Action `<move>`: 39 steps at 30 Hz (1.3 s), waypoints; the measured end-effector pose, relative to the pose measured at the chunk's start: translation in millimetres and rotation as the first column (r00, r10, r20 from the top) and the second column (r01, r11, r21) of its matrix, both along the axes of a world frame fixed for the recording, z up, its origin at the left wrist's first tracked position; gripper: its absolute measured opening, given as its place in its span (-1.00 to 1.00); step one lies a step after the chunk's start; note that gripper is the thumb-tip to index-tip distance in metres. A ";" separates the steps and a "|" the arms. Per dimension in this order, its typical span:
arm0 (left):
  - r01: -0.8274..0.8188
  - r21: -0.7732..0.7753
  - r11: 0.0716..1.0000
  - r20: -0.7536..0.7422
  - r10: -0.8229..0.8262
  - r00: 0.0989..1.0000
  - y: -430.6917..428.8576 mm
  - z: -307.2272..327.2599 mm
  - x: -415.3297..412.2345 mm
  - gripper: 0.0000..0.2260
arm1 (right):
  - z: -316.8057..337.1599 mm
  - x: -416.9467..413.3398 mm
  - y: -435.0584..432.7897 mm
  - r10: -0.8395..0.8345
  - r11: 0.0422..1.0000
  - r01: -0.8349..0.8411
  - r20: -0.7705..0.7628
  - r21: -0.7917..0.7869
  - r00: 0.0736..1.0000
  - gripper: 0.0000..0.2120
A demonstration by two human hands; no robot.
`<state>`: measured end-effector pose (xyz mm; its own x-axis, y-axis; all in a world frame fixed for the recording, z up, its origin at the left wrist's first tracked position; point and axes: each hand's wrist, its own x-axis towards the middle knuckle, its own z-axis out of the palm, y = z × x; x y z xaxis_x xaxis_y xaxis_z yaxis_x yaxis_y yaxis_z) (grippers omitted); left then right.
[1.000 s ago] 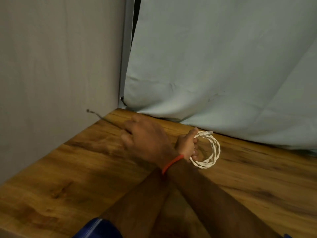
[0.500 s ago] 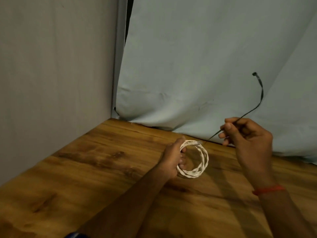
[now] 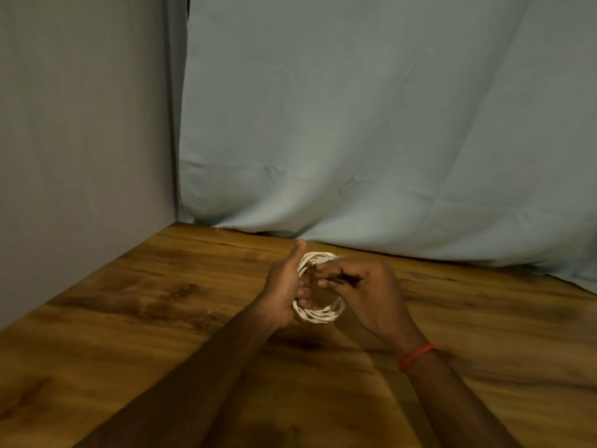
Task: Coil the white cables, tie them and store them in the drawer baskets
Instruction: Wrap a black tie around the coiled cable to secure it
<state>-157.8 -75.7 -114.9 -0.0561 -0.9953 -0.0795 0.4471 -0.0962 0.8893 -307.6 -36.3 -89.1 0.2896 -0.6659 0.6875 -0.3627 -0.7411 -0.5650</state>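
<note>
Dark-grained wooden table (image 3: 135,321), its far edge against a pale draped cloth (image 3: 371,140).

The coiled cable (image 3: 318,313) is showing off-white, its strands lying in a twisted, braided pattern. The thin tie (image 3: 345,279) is showing black. A wristband (image 3: 416,355) is glowing orange-red. The table (image 3: 161,318) is showing warm brown wood with darker streaks and knots of grain. The cloth backdrop (image 3: 371,124) is showing pale blue-grey, the side panel (image 3: 84,124) plain grey-beige.
</note>
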 end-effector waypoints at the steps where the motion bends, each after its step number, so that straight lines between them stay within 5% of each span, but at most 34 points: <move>1: -0.008 0.004 1.000 0.007 0.008 1.000 -0.3 -0.6 -0.4 -0.56 | -2.5 -0.6 -1.5 -0.002 1.000 0.002 -0.016 -0.020 1.000 -0.74; 9: -0.012 0.008 1.000 0.024 0.012 1.000 -1.4 -2.0 -2.3 -0.61 | -5.2 -2.2 -2.4 -0.096 0.962 0.011 -0.297 -0.275 0.950 -0.72; 20: -0.045 -0.070 0.997 0.120 0.053 0.991 3.7 -2.6 -4.3 -0.62 | -7.0 -2.8 -4.1 -0.116 0.970 0.034 -0.337 -0.240 0.934 -0.67; 27: -0.146 -0.252 0.957 0.201 0.200 0.959 12.0 1.6 -11.1 -0.59 | -4.3 -3.1 -1.9 -0.109 0.982 0.061 -0.271 -0.181 0.956 -0.76; 39: -0.174 -0.386 0.906 0.167 0.255 0.953 8.5 -3.4 -8.3 -0.67 | 20.6 1.8 21.4 -0.078 0.976 -0.057 -0.586 -0.209 0.807 -0.87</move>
<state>-166.2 -67.2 -118.4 0.1401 -0.9429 0.3022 0.2207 0.3273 0.9188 -305.8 -14.9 -68.5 0.6761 -0.5340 0.5077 -0.5826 -0.8093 -0.0754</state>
